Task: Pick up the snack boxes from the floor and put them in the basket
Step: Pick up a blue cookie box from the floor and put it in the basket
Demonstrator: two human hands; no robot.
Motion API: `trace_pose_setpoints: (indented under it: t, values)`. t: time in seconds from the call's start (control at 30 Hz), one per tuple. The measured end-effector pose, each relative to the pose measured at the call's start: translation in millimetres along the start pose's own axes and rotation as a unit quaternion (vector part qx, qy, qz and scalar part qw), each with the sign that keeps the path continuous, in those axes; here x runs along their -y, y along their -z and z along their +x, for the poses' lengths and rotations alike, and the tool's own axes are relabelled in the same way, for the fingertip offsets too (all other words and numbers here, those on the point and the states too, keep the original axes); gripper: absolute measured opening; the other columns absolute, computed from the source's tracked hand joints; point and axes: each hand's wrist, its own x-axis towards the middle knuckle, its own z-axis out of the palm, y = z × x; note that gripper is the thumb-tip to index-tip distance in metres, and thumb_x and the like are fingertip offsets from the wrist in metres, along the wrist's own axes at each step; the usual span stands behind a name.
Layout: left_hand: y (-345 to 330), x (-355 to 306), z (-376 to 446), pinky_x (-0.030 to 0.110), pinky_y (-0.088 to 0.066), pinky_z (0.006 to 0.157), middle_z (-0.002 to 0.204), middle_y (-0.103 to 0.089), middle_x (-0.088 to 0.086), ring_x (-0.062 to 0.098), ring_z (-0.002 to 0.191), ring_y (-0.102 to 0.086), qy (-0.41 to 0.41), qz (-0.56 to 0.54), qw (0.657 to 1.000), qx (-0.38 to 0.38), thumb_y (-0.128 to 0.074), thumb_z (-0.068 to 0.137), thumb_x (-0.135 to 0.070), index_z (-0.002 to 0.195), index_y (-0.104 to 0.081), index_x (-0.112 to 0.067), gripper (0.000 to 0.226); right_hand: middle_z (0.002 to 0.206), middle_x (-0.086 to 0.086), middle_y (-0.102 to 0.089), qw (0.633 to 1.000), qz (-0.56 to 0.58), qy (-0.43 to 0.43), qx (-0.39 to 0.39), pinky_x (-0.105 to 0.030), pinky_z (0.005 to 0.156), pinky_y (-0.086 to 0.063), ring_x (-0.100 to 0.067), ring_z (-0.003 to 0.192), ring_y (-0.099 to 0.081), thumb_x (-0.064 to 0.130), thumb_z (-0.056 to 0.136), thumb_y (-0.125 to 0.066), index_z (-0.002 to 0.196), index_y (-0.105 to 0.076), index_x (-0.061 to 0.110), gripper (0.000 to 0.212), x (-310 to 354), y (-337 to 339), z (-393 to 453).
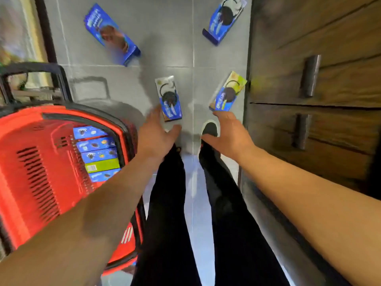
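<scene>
**Both hands reach for the two nearest boxes**

Four snack boxes lie flat on the grey tiled floor (127, 83). The two nearest sit just ahead of the person's feet: a blue box (169, 99) in the middle and a yellow-topped box (228, 92) to its right, close to the wooden cabinet (321, 65). Two more, a far-left box (111, 34) and a far-right box (224, 19), lie well apart farther up the floor.

The left hand (157, 135) is spread wide, fingers straight, its fingertips at the blue box's near left edge; it holds nothing. The right hand (228, 131) is also open and empty, fingertips just short of the yellow-topped box's near end.

To do this well, each hand should probably close across the narrow width of its box, thumb on one long side and fingers on the other, so the slim carton does not twist or slip when lifted.

The red basket (37, 145) stands at the left, beside the left leg, with several boxes already stacked inside, so a short swing left should reach it. A dark shoe (210, 129) shows under the right hand
</scene>
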Motion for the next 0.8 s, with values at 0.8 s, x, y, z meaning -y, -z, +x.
trace_pose_setpoints:
  t: [0.8]
  values:
    - [-268.4, 232.7, 292.4, 0.035, -0.055, 0.086, 0.101, -0.068, -0.008, 0.010, 0.091, -0.067, 0.236, -0.237, 0.931, -0.146, -0.070, 0.080, -0.031, 0.114, -0.060, -0.020, 0.037, 0.108, 0.000, -0.071, 0.985, 0.152, -0.011, 0.082, -0.030, 0.084, -0.050, -0.019, 0.097, -0.065, 0.024, 0.080, -0.068, 0.117, -0.063, 0.017, 0.038, -102.2, -297.5, 363.4]
